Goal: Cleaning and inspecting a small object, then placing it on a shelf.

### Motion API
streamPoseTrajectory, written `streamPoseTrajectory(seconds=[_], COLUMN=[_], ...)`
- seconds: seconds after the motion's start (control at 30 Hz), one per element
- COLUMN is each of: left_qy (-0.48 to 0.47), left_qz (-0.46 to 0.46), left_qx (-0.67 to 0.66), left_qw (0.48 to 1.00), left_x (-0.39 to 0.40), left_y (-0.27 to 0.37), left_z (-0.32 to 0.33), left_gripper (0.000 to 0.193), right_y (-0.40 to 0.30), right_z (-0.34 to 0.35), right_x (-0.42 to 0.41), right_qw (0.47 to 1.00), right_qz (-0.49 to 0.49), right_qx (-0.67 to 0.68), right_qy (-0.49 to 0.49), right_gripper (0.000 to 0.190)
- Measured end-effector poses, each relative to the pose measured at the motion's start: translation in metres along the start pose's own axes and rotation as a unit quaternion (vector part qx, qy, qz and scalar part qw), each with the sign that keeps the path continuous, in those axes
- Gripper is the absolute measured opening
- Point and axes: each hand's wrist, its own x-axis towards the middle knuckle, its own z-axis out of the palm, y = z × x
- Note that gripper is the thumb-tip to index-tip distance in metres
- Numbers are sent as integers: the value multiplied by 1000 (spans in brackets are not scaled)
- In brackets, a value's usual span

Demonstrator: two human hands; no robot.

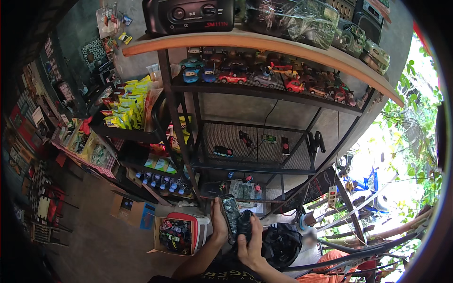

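Low in the middle of the head view, my left hand (219,221) holds the left side of a dark object wrapped in clear plastic (230,217), its exact kind unclear. My right hand (251,244) grips a crumpled black cloth or bag (245,224) right beside it; the two items touch or nearly touch. To the left of my forearm, an open cardboard box (175,236) holds many toy cars. A black bag (282,244) with dark contents lies right of my right hand.
A black metal rack with mesh shelves (254,146) stands ahead, toy cars (232,77) on its tiers. Above it, a wooden shelf (269,42) carries a camera (189,17) and plastic-wrapped items. Snack packets fill a black tray (124,132) at left. A power strip (332,197) hangs right.
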Motion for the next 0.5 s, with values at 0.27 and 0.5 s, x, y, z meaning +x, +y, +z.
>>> streamPoseTrajectory(seconds=[0.27, 0.5], left_qy=[-173, -247], left_qz=[-40, -60], left_qx=[242, 162], left_qw=[954, 954], left_x=[-38, -53], left_y=[-14, -1], left_z=[-1, 6], left_gripper=[36, 52], right_y=[-10, 25], right_z=[-29, -31], right_x=[46, 46], right_qw=[991, 980], right_qz=[-73, 101], right_qx=[-108, 172], right_qy=[-33, -15], right_gripper=[52, 52])
